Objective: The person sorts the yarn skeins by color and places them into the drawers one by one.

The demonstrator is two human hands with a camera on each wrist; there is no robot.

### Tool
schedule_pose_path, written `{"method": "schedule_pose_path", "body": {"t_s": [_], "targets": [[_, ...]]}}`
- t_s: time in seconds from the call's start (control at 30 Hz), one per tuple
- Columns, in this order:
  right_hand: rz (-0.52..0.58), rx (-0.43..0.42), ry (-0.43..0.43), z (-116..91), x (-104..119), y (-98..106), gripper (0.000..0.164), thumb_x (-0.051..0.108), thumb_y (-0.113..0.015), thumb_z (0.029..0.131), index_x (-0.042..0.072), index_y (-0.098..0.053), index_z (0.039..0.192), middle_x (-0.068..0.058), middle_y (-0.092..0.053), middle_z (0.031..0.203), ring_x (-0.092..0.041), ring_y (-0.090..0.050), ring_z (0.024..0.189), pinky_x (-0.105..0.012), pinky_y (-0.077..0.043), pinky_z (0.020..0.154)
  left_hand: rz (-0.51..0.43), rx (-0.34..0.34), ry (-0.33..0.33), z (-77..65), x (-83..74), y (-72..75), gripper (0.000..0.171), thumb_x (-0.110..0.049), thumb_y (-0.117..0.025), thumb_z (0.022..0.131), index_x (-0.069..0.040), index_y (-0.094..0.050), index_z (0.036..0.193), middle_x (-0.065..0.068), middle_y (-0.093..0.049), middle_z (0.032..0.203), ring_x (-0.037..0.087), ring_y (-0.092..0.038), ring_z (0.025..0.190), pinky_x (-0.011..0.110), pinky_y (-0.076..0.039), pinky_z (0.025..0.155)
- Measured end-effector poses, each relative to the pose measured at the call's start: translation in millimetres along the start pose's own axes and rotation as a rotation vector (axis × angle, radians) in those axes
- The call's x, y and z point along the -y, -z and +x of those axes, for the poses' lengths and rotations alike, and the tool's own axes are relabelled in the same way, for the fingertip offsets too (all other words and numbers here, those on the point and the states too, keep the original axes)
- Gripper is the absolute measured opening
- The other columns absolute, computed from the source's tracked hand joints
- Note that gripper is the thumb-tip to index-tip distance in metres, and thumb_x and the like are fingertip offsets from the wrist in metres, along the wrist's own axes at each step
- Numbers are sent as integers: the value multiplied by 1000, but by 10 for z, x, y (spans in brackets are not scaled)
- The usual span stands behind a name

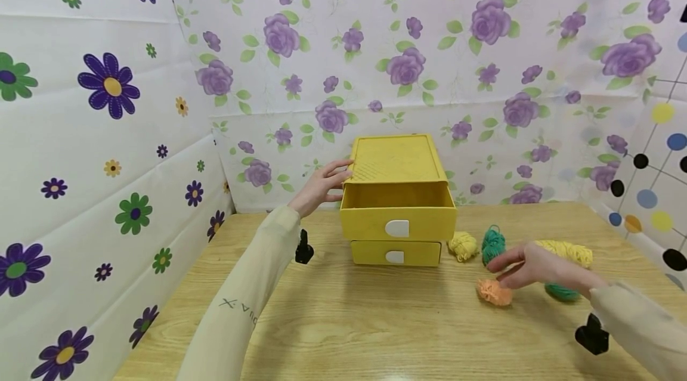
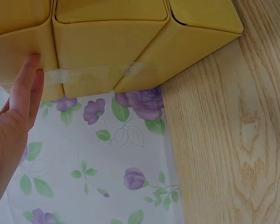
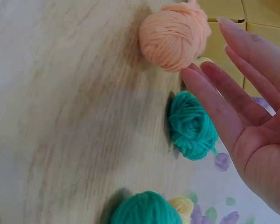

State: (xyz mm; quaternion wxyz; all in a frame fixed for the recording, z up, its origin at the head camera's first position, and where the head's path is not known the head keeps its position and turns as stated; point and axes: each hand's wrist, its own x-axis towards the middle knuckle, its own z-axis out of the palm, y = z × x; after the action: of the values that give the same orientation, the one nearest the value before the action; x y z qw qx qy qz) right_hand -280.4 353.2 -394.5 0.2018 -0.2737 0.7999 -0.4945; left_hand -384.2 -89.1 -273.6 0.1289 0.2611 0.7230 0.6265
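Observation:
A yellow two-drawer box (image 1: 394,157) stands on the table. Its upper drawer (image 1: 370,223) is pulled out, while the lower drawer (image 1: 370,253) is closed. My left hand (image 1: 320,187) touches the left side of the box near its top, fingers extended, as the left wrist view also shows. Over a peach yarn ball (image 1: 494,293) hovers my right hand (image 1: 537,266), fingers spread and holding nothing. In the right wrist view the peach ball lies just off the fingertips, with a green yarn ball (image 3: 192,125) close by.
Right of the box lie a yellow yarn ball (image 1: 463,246), a green ball (image 1: 492,242) and yellow yarn (image 1: 569,251). Another green ball (image 1: 562,292) is partly hidden beneath my right forearm. Flowered cloth (image 1: 300,101) hangs behind the wooden table (image 1: 376,327).

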Motion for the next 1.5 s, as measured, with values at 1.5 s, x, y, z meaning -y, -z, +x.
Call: {"method": "schedule_pose_path", "body": {"t_s": [1.5], "targets": [[-171,-127,-5,16,303,116,38,14,-62,88,-3,-55,121,-19,-56,115,-20,-56,99,-32,-49,73,21,-11,-5,-28,-17,-10,50,-24,-48,96,-12,-32,142,13,-37,134,30,-45,109,46,-40,87]]}}
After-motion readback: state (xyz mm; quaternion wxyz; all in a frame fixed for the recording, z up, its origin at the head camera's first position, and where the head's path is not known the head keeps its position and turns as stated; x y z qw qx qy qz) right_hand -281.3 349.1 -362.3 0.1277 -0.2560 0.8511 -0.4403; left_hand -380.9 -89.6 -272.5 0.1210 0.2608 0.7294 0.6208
